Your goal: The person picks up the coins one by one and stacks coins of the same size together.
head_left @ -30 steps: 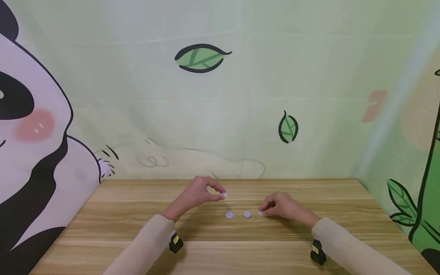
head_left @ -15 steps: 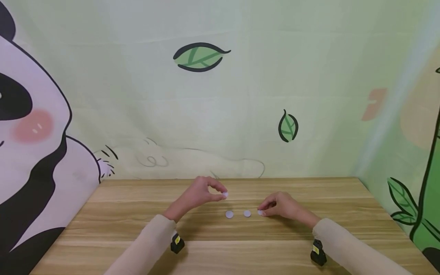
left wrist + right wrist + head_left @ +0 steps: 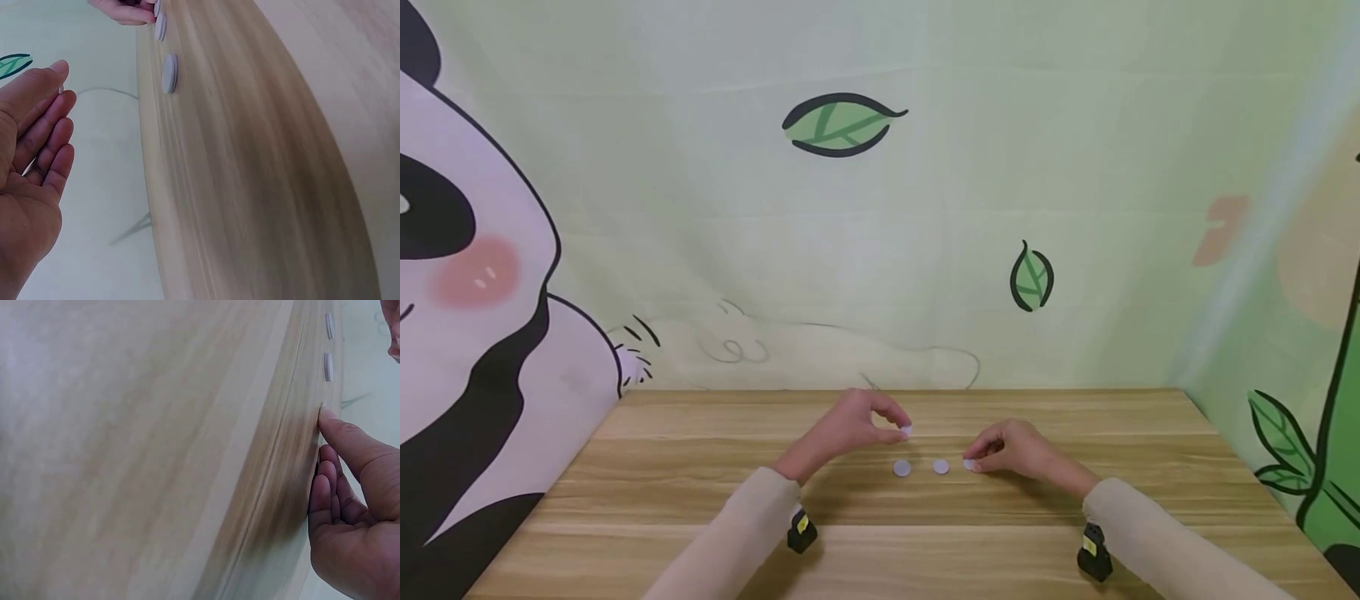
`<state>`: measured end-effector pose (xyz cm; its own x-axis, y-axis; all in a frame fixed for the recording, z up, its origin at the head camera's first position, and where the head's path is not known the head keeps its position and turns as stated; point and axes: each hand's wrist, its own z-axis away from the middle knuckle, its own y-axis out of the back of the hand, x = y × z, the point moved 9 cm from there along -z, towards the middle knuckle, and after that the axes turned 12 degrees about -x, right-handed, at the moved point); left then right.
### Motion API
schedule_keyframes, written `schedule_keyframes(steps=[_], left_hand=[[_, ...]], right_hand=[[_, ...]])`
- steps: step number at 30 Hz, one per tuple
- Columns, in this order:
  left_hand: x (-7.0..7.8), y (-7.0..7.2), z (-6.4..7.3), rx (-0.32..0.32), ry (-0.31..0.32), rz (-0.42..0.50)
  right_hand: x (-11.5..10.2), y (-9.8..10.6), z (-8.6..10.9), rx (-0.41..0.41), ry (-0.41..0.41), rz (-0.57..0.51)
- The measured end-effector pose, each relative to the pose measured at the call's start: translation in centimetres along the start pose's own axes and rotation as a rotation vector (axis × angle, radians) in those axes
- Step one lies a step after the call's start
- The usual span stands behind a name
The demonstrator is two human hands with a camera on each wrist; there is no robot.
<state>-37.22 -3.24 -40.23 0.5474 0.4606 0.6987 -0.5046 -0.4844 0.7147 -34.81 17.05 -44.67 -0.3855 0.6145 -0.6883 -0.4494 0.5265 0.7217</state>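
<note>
My left hand [image 3: 853,423] is raised over the wooden table and pinches a small white disc [image 3: 906,431] between thumb and fingertips. Only a thin edge of that disc [image 3: 61,89] shows in the left wrist view. Two more white discs, a left one [image 3: 902,468] and a middle one [image 3: 941,467], lie flat in a row just in front of it. In the left wrist view the nearer disc [image 3: 169,74] has a double edge. At the row's right end, my right hand [image 3: 1015,448] holds another disc [image 3: 970,465] at the tabletop, with thumb and fingertips partly covering it.
The wood-grain table [image 3: 880,558] runs back to a pale green cloth backdrop [image 3: 880,250] printed with leaves and a panda [image 3: 482,275]. A small black device [image 3: 802,532] is on the left wrist, another [image 3: 1094,553] on the right.
My left hand, with its disc, has shifted to the right and slightly nearer, to above the gap between the left and middle discs. The right hand and the row stay in place.
</note>
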Motion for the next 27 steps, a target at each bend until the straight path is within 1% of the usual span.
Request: schedule_keyframes(steps=[9,12,16,22,27], left_hand=[[0.8,-1.1,-1.0,-0.015,-0.014,-0.057],[1.1,-1.6,-1.6,-0.020,-0.005,-0.057],[1.6,-2.4,-2.3,-0.028,-0.014,-0.049],[2.2,-3.8,-3.3,-0.057,-0.006,-0.013],[3.1,-4.8,-4.5,-0.078,-0.009,-0.036]], right_hand=[[-0.4,0.0,0.0,-0.021,0.012,-0.027],[-0.5,0.0,0.0,-0.030,0.016,-0.049],[-0.5,-0.1,-0.1,-0.037,0.011,-0.074],[-0.3,-0.2,-0.3,-0.043,0.009,-0.059],[-0.4,-0.1,-0.3,-0.037,0.014,-0.063]])
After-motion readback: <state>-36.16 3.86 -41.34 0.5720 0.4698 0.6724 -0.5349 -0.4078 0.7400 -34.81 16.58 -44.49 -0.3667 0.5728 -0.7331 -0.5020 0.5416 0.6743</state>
